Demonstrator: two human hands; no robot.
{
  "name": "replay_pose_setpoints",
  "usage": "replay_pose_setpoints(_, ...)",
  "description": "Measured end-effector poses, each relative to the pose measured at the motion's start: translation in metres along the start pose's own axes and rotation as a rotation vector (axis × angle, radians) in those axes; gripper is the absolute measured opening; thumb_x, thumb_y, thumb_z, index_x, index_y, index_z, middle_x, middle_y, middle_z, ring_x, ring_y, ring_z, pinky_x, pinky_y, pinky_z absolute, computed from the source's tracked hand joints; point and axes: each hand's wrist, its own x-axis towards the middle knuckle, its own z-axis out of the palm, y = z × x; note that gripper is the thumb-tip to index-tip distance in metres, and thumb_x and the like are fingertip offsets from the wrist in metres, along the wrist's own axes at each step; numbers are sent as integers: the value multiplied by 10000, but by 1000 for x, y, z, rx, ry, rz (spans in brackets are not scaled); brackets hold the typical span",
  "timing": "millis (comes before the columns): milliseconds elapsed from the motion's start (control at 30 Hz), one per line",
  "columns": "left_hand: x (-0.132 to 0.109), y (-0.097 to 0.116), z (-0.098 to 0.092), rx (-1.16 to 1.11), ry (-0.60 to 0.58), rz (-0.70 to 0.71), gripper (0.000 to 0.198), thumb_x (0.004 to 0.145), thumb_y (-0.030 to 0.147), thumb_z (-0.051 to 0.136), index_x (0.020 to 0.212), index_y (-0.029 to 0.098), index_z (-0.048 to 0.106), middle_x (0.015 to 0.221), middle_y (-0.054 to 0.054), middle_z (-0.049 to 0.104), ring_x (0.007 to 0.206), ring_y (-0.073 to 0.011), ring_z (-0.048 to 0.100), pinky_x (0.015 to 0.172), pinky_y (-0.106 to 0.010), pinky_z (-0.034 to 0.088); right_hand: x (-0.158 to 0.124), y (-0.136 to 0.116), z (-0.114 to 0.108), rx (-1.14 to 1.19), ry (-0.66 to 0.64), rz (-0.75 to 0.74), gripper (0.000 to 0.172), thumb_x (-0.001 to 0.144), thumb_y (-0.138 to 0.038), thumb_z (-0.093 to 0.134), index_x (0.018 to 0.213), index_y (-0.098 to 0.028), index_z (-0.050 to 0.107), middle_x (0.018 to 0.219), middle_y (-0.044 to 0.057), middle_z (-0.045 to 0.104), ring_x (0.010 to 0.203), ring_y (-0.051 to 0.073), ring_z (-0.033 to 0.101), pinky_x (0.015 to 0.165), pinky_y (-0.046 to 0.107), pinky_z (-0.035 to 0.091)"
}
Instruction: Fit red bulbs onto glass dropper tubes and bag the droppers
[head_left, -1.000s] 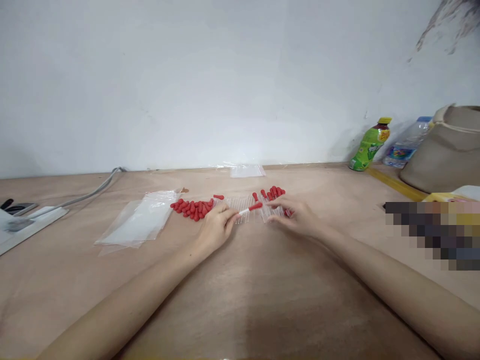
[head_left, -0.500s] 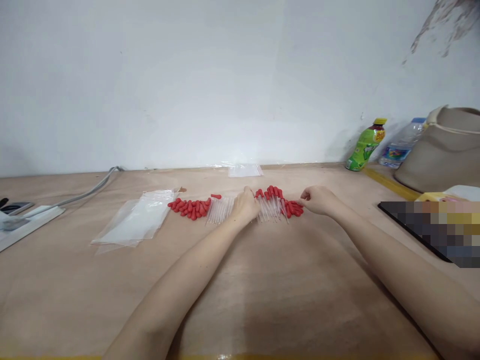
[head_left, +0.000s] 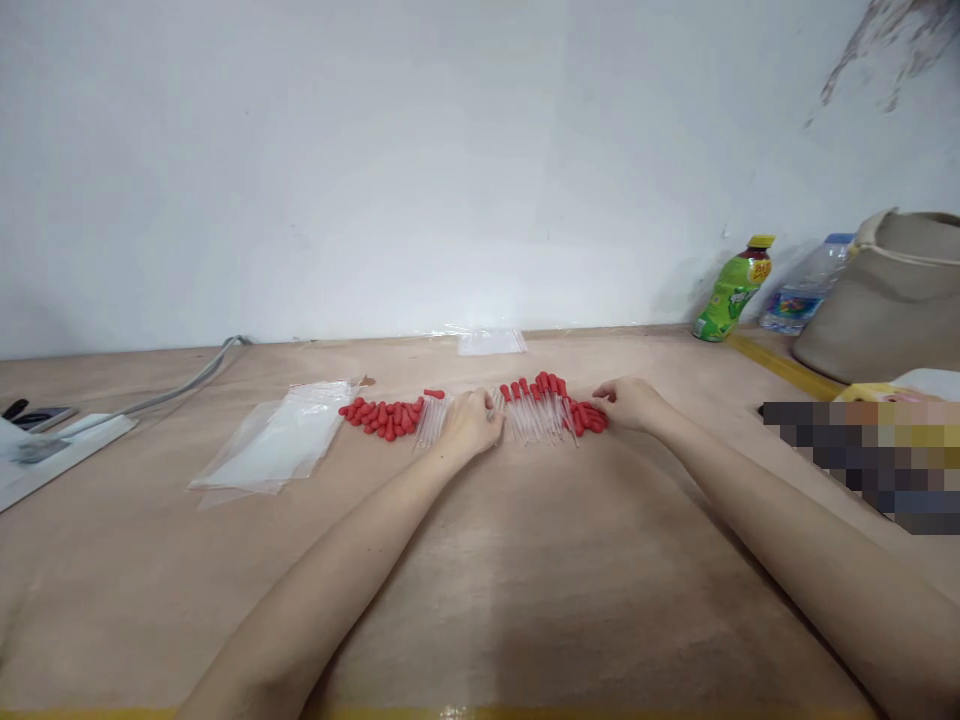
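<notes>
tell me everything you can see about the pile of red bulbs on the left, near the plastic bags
The pile of red bulbs is a low, jumbled heap of small, rubbery-looking pieces, rounded at one end and narrower at the other. They overlap too closely to count. The heap rests on the brown tabletop, between the plastic bags and the thin clear tubes; whether it touches either is hard to tell. The left hand is apart from it.

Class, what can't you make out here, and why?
Head view:
Any hold of the left hand: hidden by its back.
Contact between right hand and red rounded bulbs: too small.
Count of thin clear tubes: overlapping, too fine.
Right side of large beige container: cut off by right edge.
Surface of dark flat object: pixelated.
</notes>
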Motion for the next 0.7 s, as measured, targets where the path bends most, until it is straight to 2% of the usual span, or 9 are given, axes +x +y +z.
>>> replay_pose_setpoints(100,-4,4,2,101,-13,14,215,746,337,518,818,138,562,889,-129,588,852,-258,567,706,-339,430,0,0,1,9,-3,-12,192,731,-306,523,779,-198,674,791,50,659,725,175,589,578,243,400)
replay_pose_setpoints(233,-7,19,4,180,-45,1,226,761,268,482,863,96,585,933,-187,574,906,-295,556,748,-372,432,2,0,2,13,54,0,134,705,-282,560,750,-171,621,788,53,645,706,157,572,558,231,390)
replay_pose_setpoints(433,-1,34,4,190,-107,-55,180,732,170,488,829,90,616,906,-193,605,913,-290,570,750,-352,442,4,2,7,95,78,-1,95,695,-233,578,764,-168,570,764,37,636,666,134,561,560,222,402)
replay_pose_setpoints(567,8,30,0,153,-164,-120,157,690,209,535,753,99,627,784,-179,635,798,-289,611,642,-325,462,3,2,4,131,99,-3,152,684,-226,596,822,-167,577,789,37,641,685,139,569,582,230,414)
replay_pose_setpoints(700,14,21,-11,91,-217,-128,161,683,249,533,614,125,608,601,-118,623,623,-234,618,534,-275,443,0,-4,-3,160,155,33,201,705,-234,577,888,-154,595,816,53,640,736,161,574,628,252,421)
